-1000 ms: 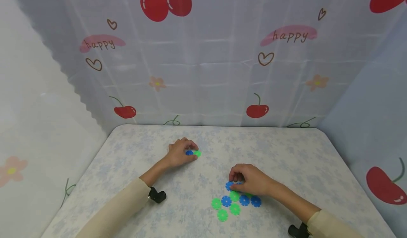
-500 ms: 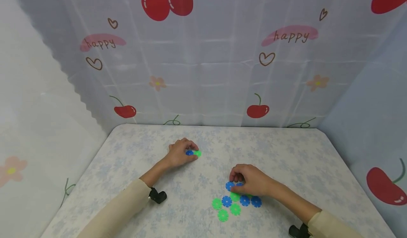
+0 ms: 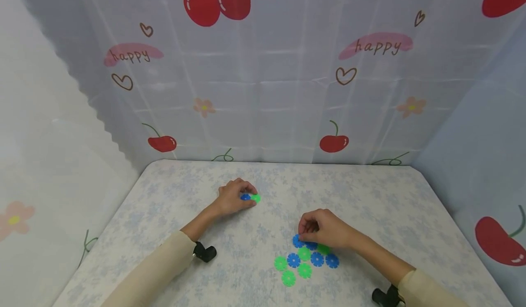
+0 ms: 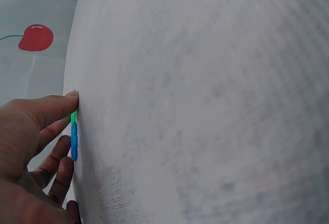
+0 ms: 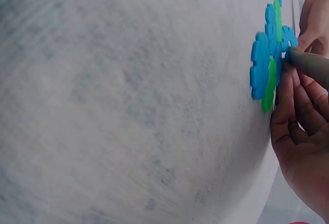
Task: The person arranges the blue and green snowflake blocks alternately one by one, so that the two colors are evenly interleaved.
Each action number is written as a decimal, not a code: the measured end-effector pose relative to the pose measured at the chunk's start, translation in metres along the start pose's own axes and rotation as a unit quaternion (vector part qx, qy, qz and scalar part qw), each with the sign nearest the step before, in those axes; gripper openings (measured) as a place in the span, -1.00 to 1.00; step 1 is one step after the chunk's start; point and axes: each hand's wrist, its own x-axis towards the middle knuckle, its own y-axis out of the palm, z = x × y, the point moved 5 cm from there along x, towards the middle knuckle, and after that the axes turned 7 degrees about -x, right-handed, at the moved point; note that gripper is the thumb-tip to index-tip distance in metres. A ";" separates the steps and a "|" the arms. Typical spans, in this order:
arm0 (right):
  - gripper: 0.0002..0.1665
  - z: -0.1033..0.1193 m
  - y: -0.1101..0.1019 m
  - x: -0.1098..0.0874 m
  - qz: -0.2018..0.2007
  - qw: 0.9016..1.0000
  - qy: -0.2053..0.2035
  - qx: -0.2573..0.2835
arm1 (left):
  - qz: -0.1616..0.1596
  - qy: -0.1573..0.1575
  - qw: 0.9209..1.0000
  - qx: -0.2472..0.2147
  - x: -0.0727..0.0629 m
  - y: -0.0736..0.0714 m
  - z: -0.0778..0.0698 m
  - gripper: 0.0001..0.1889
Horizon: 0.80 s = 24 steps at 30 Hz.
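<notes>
Sitting lower centre: loose notched discs (image 3: 305, 254), blue and green. Right hand (image 3: 326, 229) at their upper edge, pinching tilted blue disc (image 5: 287, 35); I'd lift straight up by the rim, no dragging. Farther, mid-frame: left hand (image 3: 232, 200) clamped on green disc (image 3: 256, 198), second blue disc (image 3: 245, 197) in line.

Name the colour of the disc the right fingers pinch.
Blue disc, clearest in the right wrist view.

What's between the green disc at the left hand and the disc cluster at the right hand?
Only bare patterned tabletop; the head view shows nothing lying between the green disc and the disc cluster.
</notes>
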 end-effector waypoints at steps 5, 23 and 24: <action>-0.85 -0.007 -0.004 0.004 0.005 1.000 -0.004 0.030 | 0.003 -0.006 1.000 0.004 0.000 -0.001 -0.001 -0.79; -0.90 -0.012 -0.013 0.018 0.000 0.998 0.012 0.067 | 0.005 -0.001 1.000 -0.006 0.002 -0.002 -0.001 -0.79; -0.90 -0.012 -0.013 0.020 -0.001 0.998 0.010 0.067 | 0.004 0.000 1.000 -0.006 0.002 -0.001 0.000 -0.79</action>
